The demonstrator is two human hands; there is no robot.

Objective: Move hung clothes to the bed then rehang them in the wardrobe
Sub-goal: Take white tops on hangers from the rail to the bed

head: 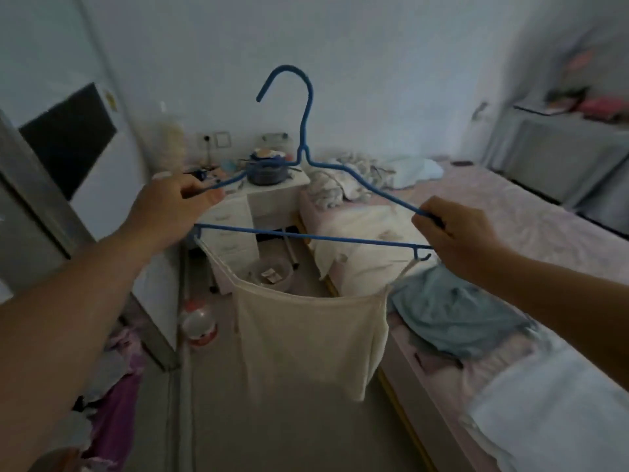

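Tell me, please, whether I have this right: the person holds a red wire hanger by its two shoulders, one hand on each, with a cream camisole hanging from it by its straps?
Not quite: the hanger is blue, not red, as the head view shows. The rest stands: the left hand and the right hand each grip one shoulder of it, and the cream camisole hangs from it by its straps.

left hand (170,202) + right hand (456,233) — pinch blue hanger (308,236) | cream camisole (313,338) hangs — beside bed (531,212)
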